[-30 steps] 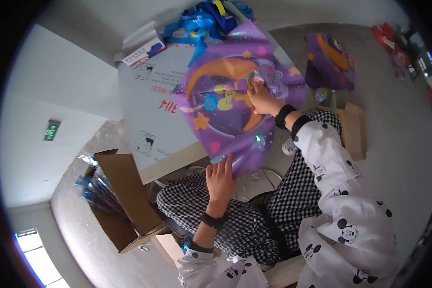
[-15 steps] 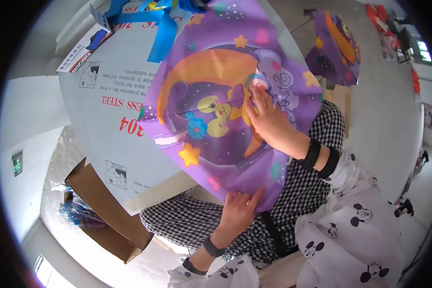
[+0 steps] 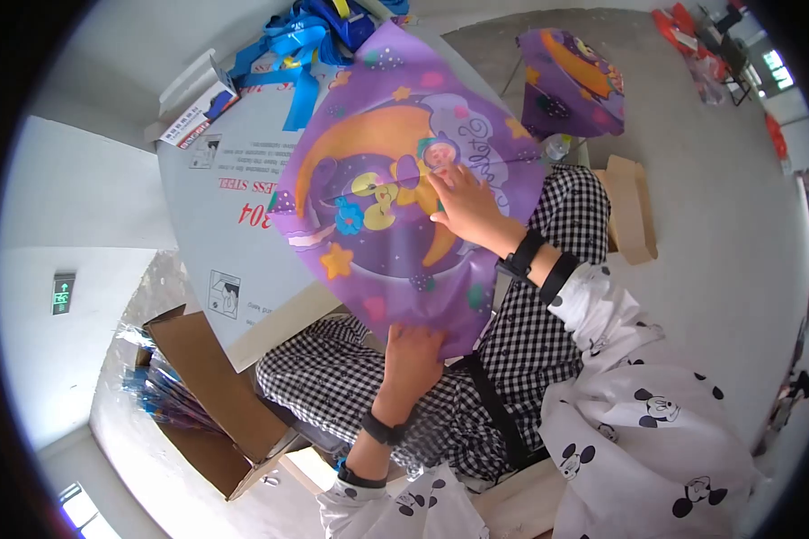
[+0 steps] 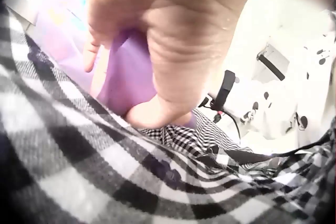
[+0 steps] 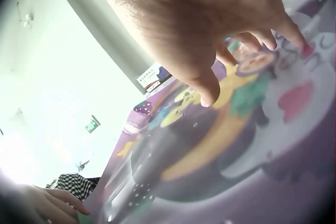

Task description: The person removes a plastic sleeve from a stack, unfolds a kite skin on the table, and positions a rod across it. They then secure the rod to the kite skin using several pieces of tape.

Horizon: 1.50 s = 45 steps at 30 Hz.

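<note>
A purple diamond-shaped printed sheet point(image 3: 368, 296), with an orange moon, stars and a yellow cartoon figure, lies across the corner of a grey board and over the lap. My left hand point(image 3: 412, 359) pinches its near lower edge; in the left wrist view the purple sheet point(image 4: 128, 71) runs between thumb and fingers. My right hand point(image 3: 470, 208) is over the right middle of the print, fingers spread and fingertips close to the pink round figure. From the right wrist view, the thumb of that hand point(image 5: 210, 29) stands apart from the other fingers above the glossy sheet.
The grey board point(image 3: 207, 207) carries blue ribbons point(image 3: 310, 45) and a small white box point(image 3: 198, 112) at its far end. A cardboard box point(image 3: 211, 386) of wrapped packs stands left. Another purple printed sheet point(image 3: 571, 85) is up behind, near an open carton point(image 3: 632, 211).
The head view has swung and drawn back. My left fingers, earlier stretched on the sheet's near edge, now bend around it. The right hand stays over the same printed figure, its fingers more spread.
</note>
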Motion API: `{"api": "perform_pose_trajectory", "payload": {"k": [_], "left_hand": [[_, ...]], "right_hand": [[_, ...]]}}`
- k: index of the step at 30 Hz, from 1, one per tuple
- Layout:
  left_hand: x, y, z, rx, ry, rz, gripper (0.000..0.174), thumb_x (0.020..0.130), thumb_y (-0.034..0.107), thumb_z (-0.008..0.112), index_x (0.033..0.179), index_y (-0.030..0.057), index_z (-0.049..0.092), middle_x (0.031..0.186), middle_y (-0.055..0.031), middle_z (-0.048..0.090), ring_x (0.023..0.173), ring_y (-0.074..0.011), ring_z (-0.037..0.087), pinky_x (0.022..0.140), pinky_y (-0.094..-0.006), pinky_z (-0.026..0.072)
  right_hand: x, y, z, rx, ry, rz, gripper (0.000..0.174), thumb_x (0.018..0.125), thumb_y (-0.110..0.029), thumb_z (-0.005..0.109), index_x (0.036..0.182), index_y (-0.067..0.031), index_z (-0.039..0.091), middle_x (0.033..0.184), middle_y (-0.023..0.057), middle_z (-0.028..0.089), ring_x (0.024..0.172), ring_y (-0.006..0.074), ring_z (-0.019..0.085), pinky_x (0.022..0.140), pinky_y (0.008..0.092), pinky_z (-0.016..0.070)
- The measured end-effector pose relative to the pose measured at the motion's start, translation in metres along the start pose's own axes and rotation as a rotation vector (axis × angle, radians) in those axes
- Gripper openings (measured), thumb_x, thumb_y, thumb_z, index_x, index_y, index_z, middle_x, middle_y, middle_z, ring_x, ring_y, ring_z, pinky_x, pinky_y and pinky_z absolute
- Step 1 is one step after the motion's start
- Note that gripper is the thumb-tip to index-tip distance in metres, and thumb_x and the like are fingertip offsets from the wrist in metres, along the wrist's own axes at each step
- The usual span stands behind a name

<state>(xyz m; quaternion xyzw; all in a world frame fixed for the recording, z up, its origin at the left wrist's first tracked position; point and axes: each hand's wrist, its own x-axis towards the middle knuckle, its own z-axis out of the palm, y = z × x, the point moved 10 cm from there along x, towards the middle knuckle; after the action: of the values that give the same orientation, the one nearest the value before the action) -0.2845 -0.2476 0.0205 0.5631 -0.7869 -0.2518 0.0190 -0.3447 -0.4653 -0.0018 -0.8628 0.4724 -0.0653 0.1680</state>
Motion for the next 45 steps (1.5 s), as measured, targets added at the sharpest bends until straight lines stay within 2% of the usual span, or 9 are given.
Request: {"api": "perform_pose_trajectory", "payload": {"k": [6,9,12,17,21,28,36,43,45], "left_hand": [[0.003,-0.018,0.035,-0.030,0.048,0.045,0.054,0.068,0.038,0.077,0.114,0.0108,0.067,0.103,-0.0161,0.067,0.101,-0.0301,0.063,0.102,-0.0489,0.0398],[0.024,-0.030,0.032,-0.236,-0.197,-0.083,0.048,0.074,0.032,0.074,0.115,0.0098,0.066,0.109,-0.0167,0.066,0.098,-0.0329,0.064,0.091,-0.0452,0.0489],[0.047,-0.071,-0.036,-0.551,0.205,-0.397,0.034,0.085,0.027,0.067,0.110,0.0036,0.066,0.109,-0.0166,0.066,0.099,-0.0325,0.063,0.086,-0.0416,0.0513],[0.076,-0.119,-0.105,-0.045,0.599,-0.200,0.041,0.093,0.022,0.058,0.132,0.0083,0.055,0.132,-0.0147,0.056,0.124,-0.0322,0.051,0.103,-0.0442,0.0406],[0.079,-0.161,-0.070,0.108,0.400,-0.283,0.060,0.096,0.035,0.053,0.148,0.0093,0.035,0.156,-0.0125,0.029,0.147,-0.0291,0.020,0.118,-0.0479,0.0164],[0.057,-0.164,-0.065,0.154,0.523,-0.488,0.062,0.095,0.035,0.053,0.148,0.0081,0.034,0.156,-0.0136,0.028,0.147,-0.0312,0.019,0.118,-0.0505,0.0149],[0.006,-0.171,-0.065,0.065,0.548,-0.645,0.064,0.092,0.035,0.058,0.146,0.0068,0.038,0.153,-0.0161,0.031,0.144,-0.0340,0.024,0.115,-0.0540,0.0190],[0.045,-0.202,-0.133,-0.295,0.487,-0.734,0.029,0.090,0.022,0.062,0.111,0.0020,0.062,0.116,-0.0146,0.060,0.104,-0.0342,0.057,0.089,-0.0433,0.0451],[0.080,-0.186,-0.181,-0.077,0.746,-0.450,0.027,0.090,0.018,0.060,0.112,0.0014,0.061,0.114,-0.0162,0.061,0.100,-0.0352,0.059,0.084,-0.0405,0.0485]], "right_hand": [[-0.020,0.011,0.011,-0.018,-0.025,0.001,0.078,0.082,-0.039,0.073,0.146,-0.0144,0.035,0.153,0.0199,0.027,0.143,0.0402,0.022,0.108,0.0655,0.0260],[-0.016,0.007,0.012,0.006,-0.023,-0.163,0.078,0.079,-0.040,0.075,0.144,-0.0141,0.039,0.151,0.0194,0.031,0.142,0.0375,0.026,0.109,0.0621,0.0267],[-0.023,-0.001,-0.002,0.000,0.032,-0.248,0.072,0.076,-0.039,0.077,0.136,-0.0129,0.048,0.142,0.0168,0.042,0.137,0.0351,0.035,0.108,0.0575,0.0312],[-0.047,0.003,-0.040,0.036,0.179,-0.268,0.051,0.075,-0.034,0.076,0.119,-0.0116,0.062,0.123,0.0106,0.055,0.119,0.0303,0.049,0.100,0.0469,0.0394],[-0.059,0.022,-0.051,0.000,0.200,-0.152,0.040,0.080,-0.025,0.074,0.115,-0.0097,0.063,0.114,0.0080,0.057,0.108,0.0300,0.054,0.092,0.0422,0.0435],[0.005,-0.009,-0.058,0.189,0.335,-0.098,0.043,0.087,-0.026,0.067,0.124,-0.0068,0.056,0.126,0.0145,0.054,0.122,0.0321,0.049,0.103,0.0439,0.0384],[0.043,-0.078,-0.001,0.068,0.131,-0.402,0.052,0.086,-0.035,0.067,0.128,-0.0064,0.055,0.135,0.0159,0.049,0.128,0.0330,0.044,0.108,0.0523,0.0309],[0.037,-0.044,-0.013,0.028,0.078,-0.370,0.040,0.083,-0.029,0.071,0.115,-0.0110,0.058,0.125,0.0104,0.052,0.127,0.0278,0.044,0.104,0.0504,0.0348],[0.021,-0.034,-0.015,0.004,0.070,-0.309,0.041,0.083,-0.029,0.071,0.116,-0.0106,0.057,0.125,0.0111,0.051,0.128,0.0277,0.044,0.104,0.0508,0.0352]]}}
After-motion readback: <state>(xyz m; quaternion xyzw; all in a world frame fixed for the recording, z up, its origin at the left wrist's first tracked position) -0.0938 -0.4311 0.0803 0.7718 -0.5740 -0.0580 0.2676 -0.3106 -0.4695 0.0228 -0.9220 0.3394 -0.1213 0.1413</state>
